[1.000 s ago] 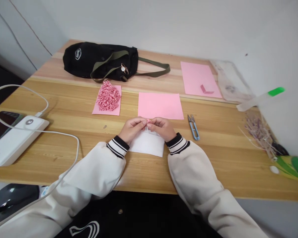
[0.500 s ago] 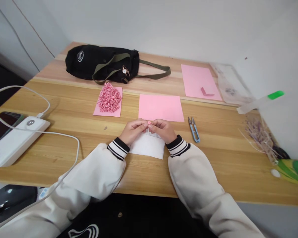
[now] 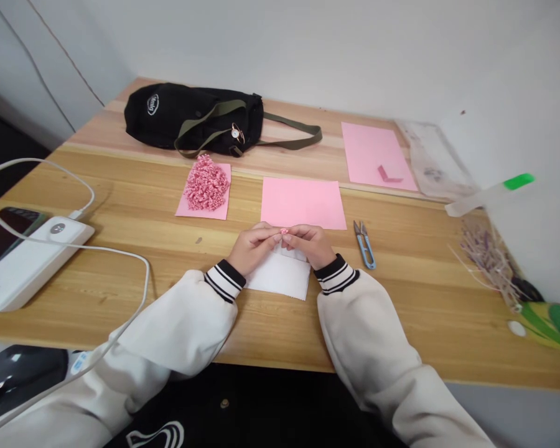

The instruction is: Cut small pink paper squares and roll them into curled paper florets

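My left hand (image 3: 253, 249) and my right hand (image 3: 314, 244) meet at the fingertips, both closed in a pinch. A tiny cluster of pink flower stamens (image 3: 284, 231) shows between thumbs and forefingers, its lower part hidden. Below the hands lies a white paper (image 3: 279, 278), partly covered by them. Just beyond is a flat pink sheet (image 3: 303, 202). To its left, a heap of pink flower stamens (image 3: 206, 184) rests on a smaller pink card (image 3: 218, 213). Blue-handled thread snips (image 3: 364, 244) lie to the right of my right hand, blades pointing away.
A black bag (image 3: 191, 118) with green straps lies at the back. Back right is another pink sheet (image 3: 371, 149) with a folded pink strip. A white power bank (image 3: 37, 264) with a cable sits left; dried flowers (image 3: 488, 255) and a green-capped tube (image 3: 490, 195) are right.
The pinched pink cluster and both hands have shifted very slightly to the right. Both hands keep their pinch, and the things on the table stay in place.
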`<move>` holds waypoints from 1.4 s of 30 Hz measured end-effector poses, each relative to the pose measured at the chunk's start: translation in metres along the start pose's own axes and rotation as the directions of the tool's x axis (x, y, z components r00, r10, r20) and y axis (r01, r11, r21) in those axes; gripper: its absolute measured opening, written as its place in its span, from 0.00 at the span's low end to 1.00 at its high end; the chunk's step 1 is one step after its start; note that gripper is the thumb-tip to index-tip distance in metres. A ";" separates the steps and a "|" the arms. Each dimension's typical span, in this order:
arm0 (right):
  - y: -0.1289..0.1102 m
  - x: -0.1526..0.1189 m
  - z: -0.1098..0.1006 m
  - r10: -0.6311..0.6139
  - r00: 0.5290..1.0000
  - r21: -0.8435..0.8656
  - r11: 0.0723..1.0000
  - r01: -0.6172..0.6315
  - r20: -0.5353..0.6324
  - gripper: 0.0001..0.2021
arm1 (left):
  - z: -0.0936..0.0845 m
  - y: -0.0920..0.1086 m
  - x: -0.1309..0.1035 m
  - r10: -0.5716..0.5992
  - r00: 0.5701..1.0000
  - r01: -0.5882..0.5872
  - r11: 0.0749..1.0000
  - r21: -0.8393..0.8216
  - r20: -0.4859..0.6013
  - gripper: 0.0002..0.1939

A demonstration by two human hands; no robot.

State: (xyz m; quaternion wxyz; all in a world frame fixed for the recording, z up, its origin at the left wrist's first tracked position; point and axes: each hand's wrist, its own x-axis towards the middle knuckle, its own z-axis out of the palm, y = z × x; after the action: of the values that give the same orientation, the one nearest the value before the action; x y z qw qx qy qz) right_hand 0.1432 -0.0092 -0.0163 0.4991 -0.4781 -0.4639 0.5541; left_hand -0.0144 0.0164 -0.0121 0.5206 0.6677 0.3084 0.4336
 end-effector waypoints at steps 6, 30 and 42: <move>0.000 0.000 0.000 -0.023 1.000 0.007 1.000 0.023 0.007 0.11 | 0.000 0.003 0.000 0.014 1.000 -0.014 0.999 0.045 -0.013 0.12; 0.003 0.000 -0.002 -0.041 0.995 -0.062 0.997 0.047 0.094 0.10 | 0.001 -0.003 0.001 -0.203 0.977 0.184 0.955 -0.233 -0.061 0.10; 0.004 0.000 -0.001 -0.024 0.996 -0.038 0.999 0.027 0.082 0.11 | 0.002 -0.002 0.002 -0.248 0.966 0.224 0.943 -0.247 -0.068 0.12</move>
State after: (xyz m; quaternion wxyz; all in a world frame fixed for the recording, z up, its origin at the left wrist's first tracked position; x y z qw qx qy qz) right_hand 0.1432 -0.0091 -0.0204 0.4773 -0.4588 -0.5009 0.5575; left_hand -0.0122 0.0177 -0.0142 0.6293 0.5366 0.3573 0.4340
